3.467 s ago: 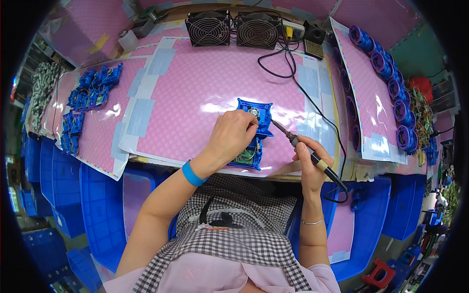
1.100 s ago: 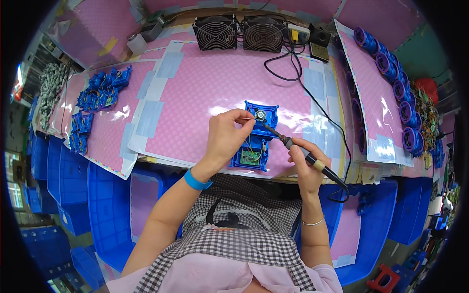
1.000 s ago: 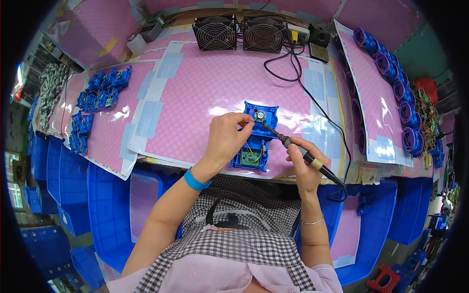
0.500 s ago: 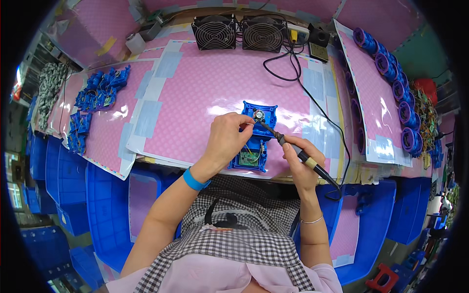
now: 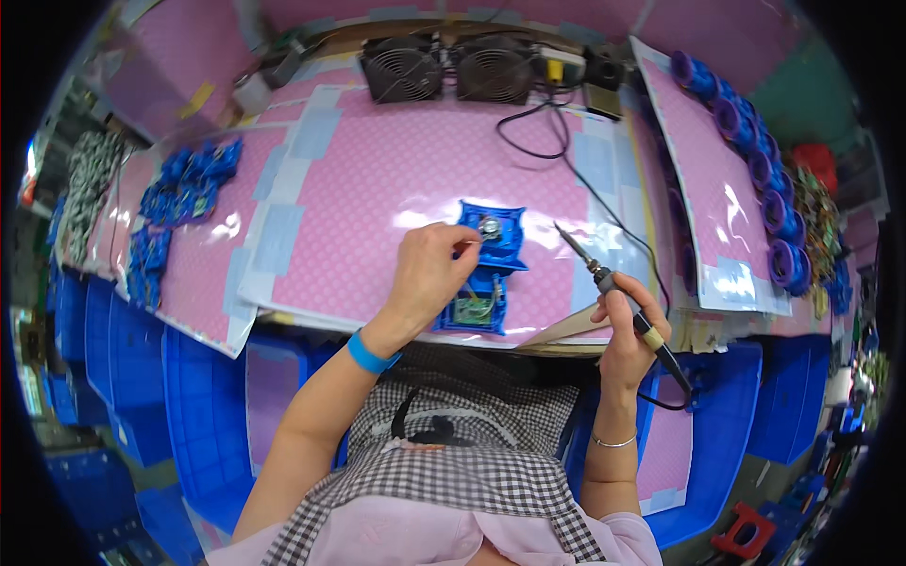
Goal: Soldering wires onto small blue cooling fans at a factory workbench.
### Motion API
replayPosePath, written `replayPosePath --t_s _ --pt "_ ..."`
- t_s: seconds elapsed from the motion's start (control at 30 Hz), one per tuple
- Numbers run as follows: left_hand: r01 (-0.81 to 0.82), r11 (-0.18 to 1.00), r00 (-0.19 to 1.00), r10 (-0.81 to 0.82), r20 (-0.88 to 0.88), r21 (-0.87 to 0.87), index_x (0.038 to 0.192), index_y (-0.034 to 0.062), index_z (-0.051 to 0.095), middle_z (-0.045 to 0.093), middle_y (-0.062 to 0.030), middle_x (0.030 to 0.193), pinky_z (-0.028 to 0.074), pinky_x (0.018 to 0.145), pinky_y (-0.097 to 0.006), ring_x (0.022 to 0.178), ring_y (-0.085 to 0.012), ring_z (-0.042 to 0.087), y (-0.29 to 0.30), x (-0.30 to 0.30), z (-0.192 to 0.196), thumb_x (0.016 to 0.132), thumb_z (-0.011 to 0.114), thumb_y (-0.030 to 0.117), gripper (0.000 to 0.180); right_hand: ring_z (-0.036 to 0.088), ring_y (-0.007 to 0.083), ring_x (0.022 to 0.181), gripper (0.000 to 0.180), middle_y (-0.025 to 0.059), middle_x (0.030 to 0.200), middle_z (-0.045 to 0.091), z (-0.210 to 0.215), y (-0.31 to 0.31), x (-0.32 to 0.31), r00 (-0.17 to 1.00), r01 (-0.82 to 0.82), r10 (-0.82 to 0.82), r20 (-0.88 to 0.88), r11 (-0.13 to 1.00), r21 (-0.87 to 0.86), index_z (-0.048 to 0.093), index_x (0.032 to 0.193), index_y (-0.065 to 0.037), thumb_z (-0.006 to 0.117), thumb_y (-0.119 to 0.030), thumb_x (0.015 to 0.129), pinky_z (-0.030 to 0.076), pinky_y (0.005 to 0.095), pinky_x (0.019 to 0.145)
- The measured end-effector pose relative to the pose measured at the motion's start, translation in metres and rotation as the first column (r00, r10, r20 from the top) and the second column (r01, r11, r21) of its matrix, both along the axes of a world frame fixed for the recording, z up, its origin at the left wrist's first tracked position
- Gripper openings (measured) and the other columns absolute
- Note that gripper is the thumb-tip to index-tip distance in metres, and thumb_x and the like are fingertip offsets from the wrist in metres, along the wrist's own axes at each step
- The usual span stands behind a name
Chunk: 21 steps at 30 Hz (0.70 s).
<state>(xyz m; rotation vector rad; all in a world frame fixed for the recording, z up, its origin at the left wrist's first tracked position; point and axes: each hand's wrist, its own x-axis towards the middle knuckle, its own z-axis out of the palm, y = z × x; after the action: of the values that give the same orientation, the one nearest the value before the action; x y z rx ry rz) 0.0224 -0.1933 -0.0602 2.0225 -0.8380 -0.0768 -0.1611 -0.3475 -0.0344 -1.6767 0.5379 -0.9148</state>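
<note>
My right hand [image 5: 628,330] is closed around the grip of a soldering iron [image 5: 579,254]. Its tip points up and left, apart from the work. Fingertips pinched, my left hand [image 5: 427,275] reaches the left edge of an open blue plastic housing half [image 5: 511,253]; a thin wire appears to be between them, though blur makes it faint. Inside that half sits a round silver part, like a small speaker [image 5: 490,227]. Just nearer to me lies a second blue housing half [image 5: 500,324] holding a green circuit board [image 5: 473,309].
Two black fans [image 5: 401,71] stand at the back of the pink-covered table [image 5: 377,160]. The iron's black cable [image 5: 618,222] loops along the right. Blue housings [image 5: 193,179] lie in a pile at left; purple-blue ring-shaped parts [image 5: 788,267] line the right. Blue bins [image 5: 203,424] sit below.
My right hand has drawn the soldering iron away from the housing, to the right and toward me. My left hand stays pinched by the housing. The whole view has shifted slightly.
</note>
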Motion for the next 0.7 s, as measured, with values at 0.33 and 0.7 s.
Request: replayPosePath --t_s 0.33,0.7 --pt "-0.119 0.986 0.877 0.161 0.453 -0.120 0.100 0.0004 0.068 0.064 -0.0126 0.074 0.048 0.061 -0.036 0.063 -0.0260 0.063 0.009 -0.017 0.029 0.077 0.073 0.012 0.026 0.053 0.0092 0.054 0.026 0.0056 0.073 0.060 0.041 -0.134 -0.060 0.538 0.756 -0.733 0.415 0.638 0.148 0.056 0.119 -0.005 0.057 -0.021 0.098 0.044 0.0222 0.049" --pt "0.137 0.858 0.903 -0.314 0.294 0.495 0.073 0.0042 0.058 0.061 -0.0182 0.068 0.047 0.057 -0.047 0.066 -0.0359 0.062 -0.022 -0.025 0.012 0.078 0.067 0.028 0.026 0.061 0.0331 0.087 0.025 0.0138 0.098 0.062 -0.045 -0.411 -0.142 0.667 0.714 -0.678 0.309 0.463 -0.525 0.060 0.108 -0.003 0.055 -0.012 0.086 0.047 0.0442 0.082"
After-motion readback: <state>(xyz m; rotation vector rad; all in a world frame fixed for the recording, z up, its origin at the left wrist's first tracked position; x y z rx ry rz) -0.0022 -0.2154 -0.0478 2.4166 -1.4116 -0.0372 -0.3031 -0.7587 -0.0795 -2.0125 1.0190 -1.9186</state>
